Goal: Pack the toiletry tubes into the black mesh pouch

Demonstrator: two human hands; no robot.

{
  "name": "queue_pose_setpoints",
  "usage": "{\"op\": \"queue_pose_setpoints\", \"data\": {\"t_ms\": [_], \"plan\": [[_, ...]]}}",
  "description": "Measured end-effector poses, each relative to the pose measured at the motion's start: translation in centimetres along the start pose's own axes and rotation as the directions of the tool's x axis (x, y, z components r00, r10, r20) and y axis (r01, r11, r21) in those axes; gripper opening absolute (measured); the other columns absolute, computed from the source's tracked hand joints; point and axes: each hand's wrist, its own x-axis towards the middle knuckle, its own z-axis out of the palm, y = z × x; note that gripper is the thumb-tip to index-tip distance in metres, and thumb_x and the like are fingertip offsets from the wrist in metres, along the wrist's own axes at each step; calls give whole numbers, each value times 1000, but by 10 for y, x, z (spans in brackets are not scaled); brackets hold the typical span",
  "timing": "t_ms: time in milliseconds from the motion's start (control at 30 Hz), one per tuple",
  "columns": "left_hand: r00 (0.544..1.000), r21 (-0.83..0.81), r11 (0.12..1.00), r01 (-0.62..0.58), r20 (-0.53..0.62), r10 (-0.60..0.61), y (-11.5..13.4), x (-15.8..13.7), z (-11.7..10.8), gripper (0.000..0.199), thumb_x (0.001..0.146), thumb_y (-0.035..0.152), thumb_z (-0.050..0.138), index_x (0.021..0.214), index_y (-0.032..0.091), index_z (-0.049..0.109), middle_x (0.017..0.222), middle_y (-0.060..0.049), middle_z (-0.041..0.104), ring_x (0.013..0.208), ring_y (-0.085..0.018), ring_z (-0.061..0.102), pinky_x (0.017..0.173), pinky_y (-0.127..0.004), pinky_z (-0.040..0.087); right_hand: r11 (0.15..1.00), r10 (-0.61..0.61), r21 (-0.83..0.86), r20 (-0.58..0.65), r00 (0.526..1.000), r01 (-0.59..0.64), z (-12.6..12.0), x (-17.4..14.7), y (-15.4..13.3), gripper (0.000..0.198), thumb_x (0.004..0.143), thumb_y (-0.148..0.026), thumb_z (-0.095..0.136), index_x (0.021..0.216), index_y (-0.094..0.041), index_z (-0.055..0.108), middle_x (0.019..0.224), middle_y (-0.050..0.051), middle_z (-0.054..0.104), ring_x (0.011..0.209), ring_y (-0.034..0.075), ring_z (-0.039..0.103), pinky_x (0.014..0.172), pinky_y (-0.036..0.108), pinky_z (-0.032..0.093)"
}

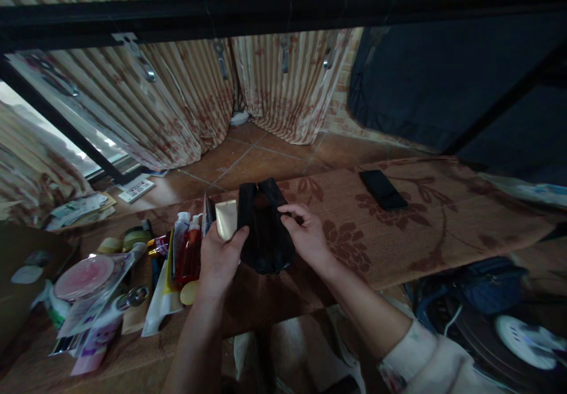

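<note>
A black pouch (pixel 266 240) stands with its mouth spread wide on the brown patterned cloth, and its inside is dark. My left hand (pixel 220 259) grips the pouch's left edge with the thumb; its other fingers are mostly hidden. Just behind that thumb rises a gold tube (pixel 227 220); whether the hand touches it, I cannot tell. On the other side, my right hand (pixel 309 235) pinches the pouch's right edge between thumb and fingers. Close to the left hand are a bottle of red liquid (pixel 191 252) and a round yellow lid (pixel 189 293).
Left of the hands lie several toiletries, a round pink container (pixel 84 277) and a pink tube (pixel 95 347). A black phone (pixel 383 190) rests on the cloth (pixel 425 228) to the right. A dark metal bar (pixel 283 13) crosses above, before striped curtains (pixel 177 98). A blue bag (pixel 491 285) sits lower right.
</note>
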Motion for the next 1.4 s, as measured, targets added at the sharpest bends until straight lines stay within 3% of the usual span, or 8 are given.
{"op": "queue_pose_setpoints", "data": {"t_ms": [300, 1400], "plan": [[999, 8, 999, -50, 8, 50, -3, 2, 0, 42, 69, 41, 69, 101, 14, 66, 86, -5, 70, 78, -22, 64, 71, -30, 46, 1000, -13, 10, 4, 1000, 13, 0, 0, 1, 19, 76, -23, 57, 88, -25, 72, 89, 0, 62, 75, 14, 57, 69, 28, 44], [999, -4, 999, -38, 5, 38, -5, 1, 1, 42, 69, 42, 70, 100, 13, 66, 86, -5, 71, 77, -22, 64, 70, -30, 46, 1000, 3, -1, 9, 1000, -3, 0, -1, 0, 19, 76, -24, 58, 89, -25, 72, 86, 0, 61, 72, 14, 56, 68, 27, 44]]}}
